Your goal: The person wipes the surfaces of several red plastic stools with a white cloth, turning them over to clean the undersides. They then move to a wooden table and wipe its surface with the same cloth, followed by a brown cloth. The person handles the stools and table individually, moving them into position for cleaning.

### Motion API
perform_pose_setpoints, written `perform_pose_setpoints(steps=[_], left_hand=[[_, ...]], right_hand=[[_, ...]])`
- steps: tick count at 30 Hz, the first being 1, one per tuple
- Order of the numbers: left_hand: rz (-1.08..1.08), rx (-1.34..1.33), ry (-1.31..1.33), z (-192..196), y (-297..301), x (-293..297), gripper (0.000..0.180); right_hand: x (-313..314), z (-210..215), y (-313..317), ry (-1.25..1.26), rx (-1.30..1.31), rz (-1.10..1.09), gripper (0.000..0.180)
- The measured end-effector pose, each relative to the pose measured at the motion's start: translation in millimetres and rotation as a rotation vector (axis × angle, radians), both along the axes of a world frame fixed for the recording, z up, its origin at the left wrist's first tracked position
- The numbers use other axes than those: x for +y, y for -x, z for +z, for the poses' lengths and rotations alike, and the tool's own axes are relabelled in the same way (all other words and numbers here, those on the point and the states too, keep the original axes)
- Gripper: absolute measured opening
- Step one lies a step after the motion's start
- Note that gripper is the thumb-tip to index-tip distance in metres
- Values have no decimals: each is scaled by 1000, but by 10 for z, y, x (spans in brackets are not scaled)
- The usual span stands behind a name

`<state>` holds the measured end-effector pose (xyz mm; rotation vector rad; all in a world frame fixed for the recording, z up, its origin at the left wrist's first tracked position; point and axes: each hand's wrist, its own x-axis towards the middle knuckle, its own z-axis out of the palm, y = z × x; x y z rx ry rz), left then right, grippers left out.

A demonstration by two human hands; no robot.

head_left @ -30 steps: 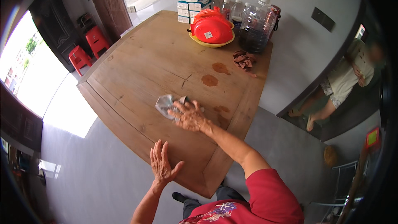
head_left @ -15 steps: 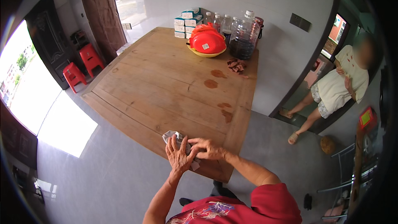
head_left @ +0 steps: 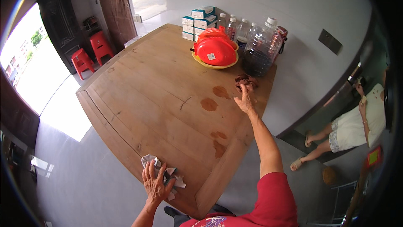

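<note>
Cloth (head_left: 166,172), grey-white and crumpled, lies at the near corner of the wooden table (head_left: 155,101), pinned beneath your left hand (head_left: 156,183). Judge it soft, light and limp: it folds under any pressure, so a flat palm spread over its middle controls it better than a pinch at an edge. Your left hand rests palm down with fingers splayed wide, gripping nothing, the forearm entering from the lower edge of the view. Loose folds of the cloth show beyond the fingertips on either side.

Farther across, dark stains (head_left: 209,104) mark the boards between the two hands. Your right arm extends nearly straight toward the far right edge of the table, sleeve red at the shoulder. Your right hand (head_left: 245,100) reaches palm down, its fingertips touching a small dark brown lump (head_left: 246,81); whether the fingers close around it cannot be told. That lump appears small and light; its stiffness cannot be judged.

Beyond it stand a large clear bottle (head_left: 261,50), a red lid on a yellow bowl (head_left: 215,52), and stacked boxes (head_left: 195,21).
</note>
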<state>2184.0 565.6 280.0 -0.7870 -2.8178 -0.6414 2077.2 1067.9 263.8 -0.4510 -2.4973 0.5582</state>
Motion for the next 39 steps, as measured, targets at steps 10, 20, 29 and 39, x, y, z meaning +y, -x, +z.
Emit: perform_pose_setpoints(steps=[10,20,29,39], left_hand=[[-1,-41,84,-18,47,47,66],[51,-30,122,2,30,3,71],[12,18,12,-65,18,-46,55],[-456,134,-268,-293,113,-444,35]], right_hand=[[490,3,477,-71,-399,-428,66],[204,-181,283,-219,-335,-337,52],[-1234,-125,-424,-299,-226,-41,50],[-3277,-118,-1729,-364,-67,155,48]])
